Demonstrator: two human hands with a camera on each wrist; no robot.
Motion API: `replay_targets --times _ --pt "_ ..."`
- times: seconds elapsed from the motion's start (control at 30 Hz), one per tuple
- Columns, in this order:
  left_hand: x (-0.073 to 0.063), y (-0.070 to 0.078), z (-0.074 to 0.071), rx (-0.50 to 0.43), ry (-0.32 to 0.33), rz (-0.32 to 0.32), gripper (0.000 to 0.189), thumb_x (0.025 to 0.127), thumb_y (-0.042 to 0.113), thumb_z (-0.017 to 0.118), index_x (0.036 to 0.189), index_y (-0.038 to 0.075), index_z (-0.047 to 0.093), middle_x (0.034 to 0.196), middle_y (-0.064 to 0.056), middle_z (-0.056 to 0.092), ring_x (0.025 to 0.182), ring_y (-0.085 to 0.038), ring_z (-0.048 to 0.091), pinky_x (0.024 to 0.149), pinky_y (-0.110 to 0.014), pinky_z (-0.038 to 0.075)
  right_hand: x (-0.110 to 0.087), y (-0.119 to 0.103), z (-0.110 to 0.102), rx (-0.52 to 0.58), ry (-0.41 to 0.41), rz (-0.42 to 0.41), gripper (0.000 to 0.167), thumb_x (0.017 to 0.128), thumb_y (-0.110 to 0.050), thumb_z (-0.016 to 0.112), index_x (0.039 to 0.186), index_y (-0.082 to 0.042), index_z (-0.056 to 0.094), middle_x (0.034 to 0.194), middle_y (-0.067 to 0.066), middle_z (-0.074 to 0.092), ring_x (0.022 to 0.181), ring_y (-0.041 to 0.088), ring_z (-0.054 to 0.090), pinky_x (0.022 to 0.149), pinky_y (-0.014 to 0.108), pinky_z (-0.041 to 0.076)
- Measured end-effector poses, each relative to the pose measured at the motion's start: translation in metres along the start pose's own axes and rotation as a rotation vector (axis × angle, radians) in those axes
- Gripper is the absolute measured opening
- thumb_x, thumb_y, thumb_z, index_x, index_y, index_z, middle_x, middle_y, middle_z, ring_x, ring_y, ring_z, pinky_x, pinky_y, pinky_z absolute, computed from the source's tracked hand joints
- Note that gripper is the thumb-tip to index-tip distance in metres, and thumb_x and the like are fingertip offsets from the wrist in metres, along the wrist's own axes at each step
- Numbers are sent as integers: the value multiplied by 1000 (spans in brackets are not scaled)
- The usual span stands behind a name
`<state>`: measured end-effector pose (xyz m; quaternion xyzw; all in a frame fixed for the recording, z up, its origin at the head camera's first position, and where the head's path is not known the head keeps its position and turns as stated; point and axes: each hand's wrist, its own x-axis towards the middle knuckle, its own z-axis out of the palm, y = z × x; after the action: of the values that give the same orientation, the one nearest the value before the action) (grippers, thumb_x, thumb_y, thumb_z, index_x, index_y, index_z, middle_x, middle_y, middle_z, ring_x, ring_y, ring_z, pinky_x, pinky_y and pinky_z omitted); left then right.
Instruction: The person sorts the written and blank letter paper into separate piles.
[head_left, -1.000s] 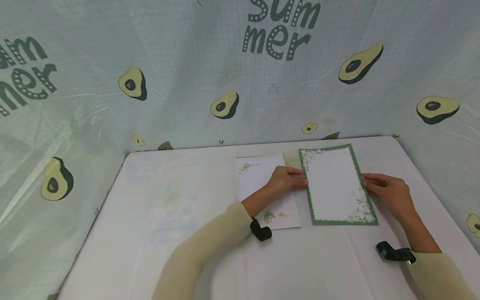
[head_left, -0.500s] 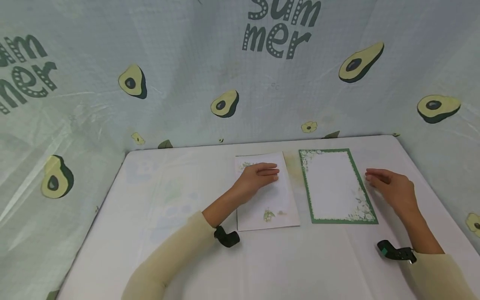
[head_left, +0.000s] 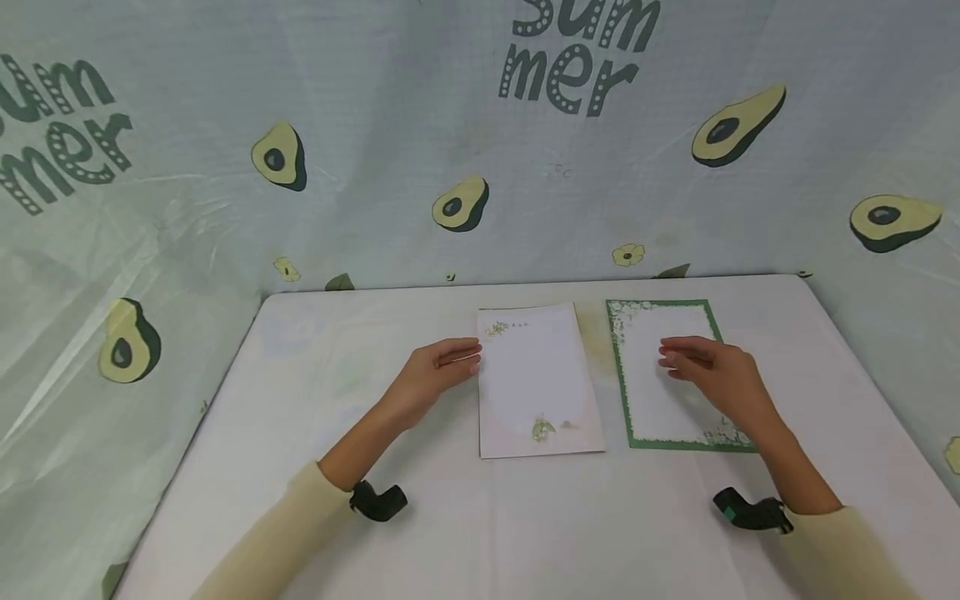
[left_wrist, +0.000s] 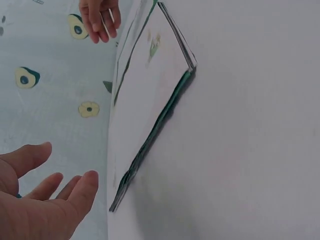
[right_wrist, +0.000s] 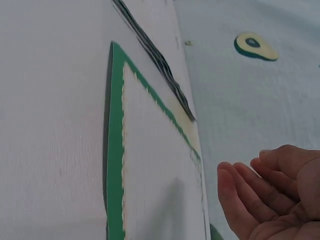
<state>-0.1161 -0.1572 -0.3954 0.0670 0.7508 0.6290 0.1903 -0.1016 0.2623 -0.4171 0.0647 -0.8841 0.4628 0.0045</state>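
A stack of white paper sheets with small floral prints [head_left: 532, 375] lies flat at mid-table; its layered edge shows in the left wrist view. To its right lies a sheet with a green border and white flowers [head_left: 648, 408]. My left hand [head_left: 435, 375] is at the stack's left edge, thumb and fingers apart in the left wrist view, holding nothing; whether the fingertips touch the stack I cannot tell. Above the green-bordered sheet hovers my right hand [head_left: 712, 375], fingers loosely bent, nothing between them, its shadow falling on the paper.
A white-covered table [head_left: 360, 533] carries both papers. Behind it and along its sides hangs a pale curtain [head_left: 360, 150] printed with avocados and lettering. A black wrist camera [head_left: 378, 502] sits on the left wrist, another black camera [head_left: 750, 510] on the right.
Both hands have let go of the green-bordered sheet, which now lies flat. The left hand moved left across the stack to its left edge; the right hand moved left over the green-bordered sheet.
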Motion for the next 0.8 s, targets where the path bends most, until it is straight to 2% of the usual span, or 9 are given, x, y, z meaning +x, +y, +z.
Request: replay_targets --times 0.13,0.2,0.4,0.57,0.7,0.8 --pt "0 -5 -12 61 43 -10 52 100 11 65 147 -2 48 149 -20 51 131 -31 57 107 -40 51 5 -11 20 52 -94 0 37 102 -21 64 132 2 64 122 20 71 97 17 75 81 20 60" --pt "1 -7 -14 63 59 -29 52 100 8 65 147 -3 46 146 -22 52 128 -33 58 104 -39 54 7 -15 29 73 -139 5 37 102 -20 65 132 3 64 120 20 71 97 21 75 82 21 61" --pt "8 -22 -12 40 90 -96 51 98 6 66 144 -4 48 134 -23 58 113 -29 67 100 -37 56 12 -24 56 108 -214 86 40 102 -20 65 134 2 62 115 18 73 93 21 75 82 28 62" --pt "12 -32 -6 29 70 -115 47 98 2 65 140 -11 50 120 -22 62 102 -24 71 94 -33 59 15 -30 76 16 -233 125 37 101 -17 65 132 4 63 108 15 75 86 19 75 80 33 62" --pt "17 -31 -2 54 59 -112 43 98 -1 64 137 -14 52 111 -20 64 101 -26 72 92 -33 60 18 -33 84 -39 -229 126 32 101 -12 65 129 4 66 104 14 75 82 18 75 77 33 61" --pt "21 -28 -3 97 61 -102 41 99 2 65 136 -12 55 113 -20 68 104 -28 72 92 -33 60 22 -35 85 -31 -213 121 31 100 -11 65 128 4 67 103 13 75 81 18 74 75 33 61"
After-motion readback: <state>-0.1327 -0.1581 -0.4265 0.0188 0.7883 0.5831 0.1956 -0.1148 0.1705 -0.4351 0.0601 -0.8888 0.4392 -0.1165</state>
